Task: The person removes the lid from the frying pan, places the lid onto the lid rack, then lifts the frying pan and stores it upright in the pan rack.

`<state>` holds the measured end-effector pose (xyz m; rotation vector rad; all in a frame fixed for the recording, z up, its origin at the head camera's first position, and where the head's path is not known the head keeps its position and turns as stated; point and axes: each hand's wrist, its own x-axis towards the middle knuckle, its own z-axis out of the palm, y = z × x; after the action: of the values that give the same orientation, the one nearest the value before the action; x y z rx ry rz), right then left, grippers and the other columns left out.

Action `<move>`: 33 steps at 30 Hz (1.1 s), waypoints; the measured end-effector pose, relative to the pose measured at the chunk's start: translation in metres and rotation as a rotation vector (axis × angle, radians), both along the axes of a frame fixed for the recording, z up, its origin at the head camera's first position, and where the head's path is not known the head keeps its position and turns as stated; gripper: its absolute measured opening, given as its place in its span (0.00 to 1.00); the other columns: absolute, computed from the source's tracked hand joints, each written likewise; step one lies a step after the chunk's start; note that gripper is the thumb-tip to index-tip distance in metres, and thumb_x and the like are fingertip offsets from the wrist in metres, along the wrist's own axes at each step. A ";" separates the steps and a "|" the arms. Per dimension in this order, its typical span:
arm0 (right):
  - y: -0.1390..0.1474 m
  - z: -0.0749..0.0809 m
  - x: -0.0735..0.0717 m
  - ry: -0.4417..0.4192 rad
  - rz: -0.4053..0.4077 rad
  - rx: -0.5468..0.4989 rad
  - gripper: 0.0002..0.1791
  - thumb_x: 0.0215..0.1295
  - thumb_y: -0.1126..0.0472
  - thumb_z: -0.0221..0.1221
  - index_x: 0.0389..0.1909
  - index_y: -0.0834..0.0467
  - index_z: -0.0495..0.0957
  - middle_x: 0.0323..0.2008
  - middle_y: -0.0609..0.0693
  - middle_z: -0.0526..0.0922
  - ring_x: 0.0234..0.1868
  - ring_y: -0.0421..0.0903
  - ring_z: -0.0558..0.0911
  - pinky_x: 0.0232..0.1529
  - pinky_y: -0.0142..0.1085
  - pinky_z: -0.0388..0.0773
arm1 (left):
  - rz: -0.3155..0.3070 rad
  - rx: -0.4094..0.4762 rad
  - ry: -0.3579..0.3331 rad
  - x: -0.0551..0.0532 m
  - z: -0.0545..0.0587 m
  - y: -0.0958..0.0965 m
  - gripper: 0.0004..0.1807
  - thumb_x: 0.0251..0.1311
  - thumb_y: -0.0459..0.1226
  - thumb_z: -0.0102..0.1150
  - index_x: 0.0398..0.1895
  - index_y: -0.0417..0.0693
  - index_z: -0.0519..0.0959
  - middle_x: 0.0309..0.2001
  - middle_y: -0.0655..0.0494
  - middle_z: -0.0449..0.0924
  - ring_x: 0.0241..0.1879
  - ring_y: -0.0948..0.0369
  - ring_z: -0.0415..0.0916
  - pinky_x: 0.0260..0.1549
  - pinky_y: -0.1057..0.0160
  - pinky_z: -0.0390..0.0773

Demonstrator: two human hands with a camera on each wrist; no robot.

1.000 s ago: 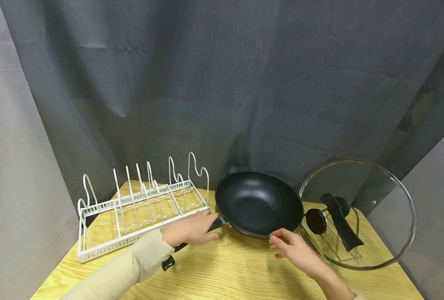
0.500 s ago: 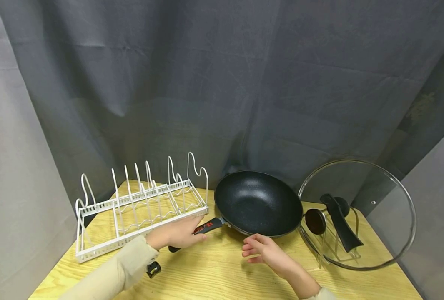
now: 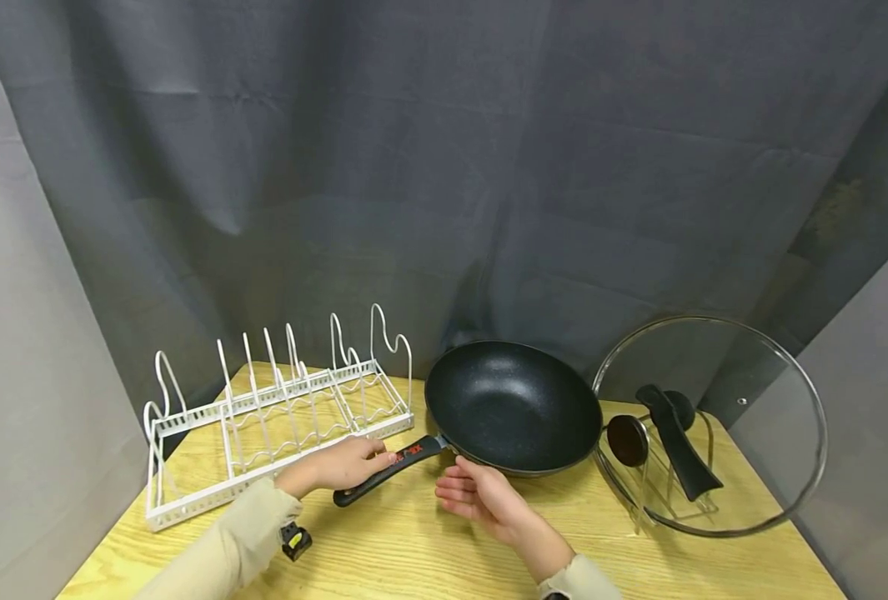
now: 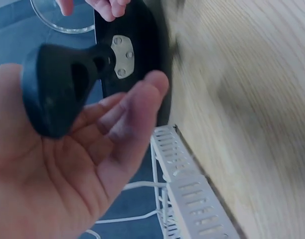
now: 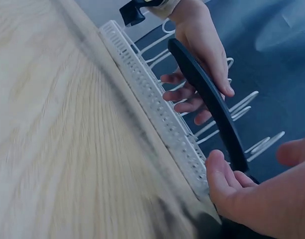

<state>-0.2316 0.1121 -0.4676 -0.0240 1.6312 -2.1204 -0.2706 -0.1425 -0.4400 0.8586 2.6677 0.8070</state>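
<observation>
A black frying pan (image 3: 519,408) sits in the middle of the table, its long black handle (image 3: 383,473) with red lettering pointing to the near left. My left hand (image 3: 342,465) is at the handle's left side, thumb above it and fingers loosely bent beneath, without closing round it. In the left wrist view the handle's end (image 4: 53,94) lies over the open palm. My right hand (image 3: 492,504) is just below the joint of handle and pan, palm turned left, fingers loosely curved. Its fingertips are right by the handle (image 5: 207,94) in the right wrist view.
A white wire rack (image 3: 293,467) with upright dividers stands at the left, close to my left hand. At the right, a large glass lid (image 3: 774,467) with a black handle leans upright on a wire stand. A dark grey curtain (image 3: 444,183) hangs behind the table.
My right hand has moved left along the pan's near rim to the handle's base. My left hand has drawn back left along the handle, uncovering the red lettering.
</observation>
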 end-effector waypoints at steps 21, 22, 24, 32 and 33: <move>-0.052 -0.020 -0.020 -0.044 -0.119 -0.260 0.25 0.77 0.52 0.39 0.55 0.74 0.63 0.35 0.53 0.82 0.43 0.47 0.81 0.49 0.41 0.76 | 0.062 0.338 -0.545 0.005 -0.011 -0.009 0.30 0.72 0.53 0.38 0.35 0.34 0.77 0.25 0.40 0.80 0.15 0.58 0.78 0.12 0.64 0.75; -0.053 -0.021 -0.021 -0.049 -0.126 -0.272 0.25 0.77 0.53 0.38 0.55 0.74 0.63 0.35 0.53 0.82 0.42 0.46 0.82 0.49 0.41 0.76 | 0.063 0.336 -0.555 0.006 -0.012 -0.010 0.31 0.71 0.54 0.38 0.36 0.34 0.77 0.24 0.42 0.80 0.15 0.59 0.77 0.12 0.64 0.75; -0.055 -0.022 -0.023 -0.054 -0.136 -0.290 0.25 0.77 0.54 0.37 0.55 0.74 0.62 0.33 0.53 0.82 0.41 0.46 0.81 0.48 0.40 0.76 | 0.058 0.334 -0.568 0.006 -0.013 -0.010 0.32 0.70 0.56 0.39 0.36 0.34 0.77 0.23 0.45 0.79 0.14 0.60 0.77 0.11 0.64 0.75; -0.063 -0.022 -0.028 -0.075 -0.169 -0.369 0.26 0.77 0.57 0.37 0.60 0.77 0.55 0.36 0.57 0.79 0.44 0.48 0.79 0.53 0.41 0.73 | 0.048 0.362 -0.611 0.007 -0.017 -0.011 0.31 0.70 0.55 0.39 0.34 0.33 0.76 0.17 0.51 0.76 0.12 0.62 0.74 0.11 0.67 0.73; -0.064 -0.022 -0.028 -0.079 -0.168 -0.376 0.26 0.77 0.57 0.37 0.61 0.78 0.54 0.37 0.57 0.78 0.44 0.48 0.79 0.55 0.42 0.72 | 0.050 0.369 -0.619 0.007 -0.017 -0.010 0.32 0.70 0.55 0.39 0.35 0.32 0.76 0.17 0.52 0.75 0.12 0.63 0.73 0.11 0.67 0.73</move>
<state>-0.2600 0.0481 -0.4899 0.0788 1.2080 -2.4950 -0.2632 -0.1529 -0.4574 0.4951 2.0330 1.3468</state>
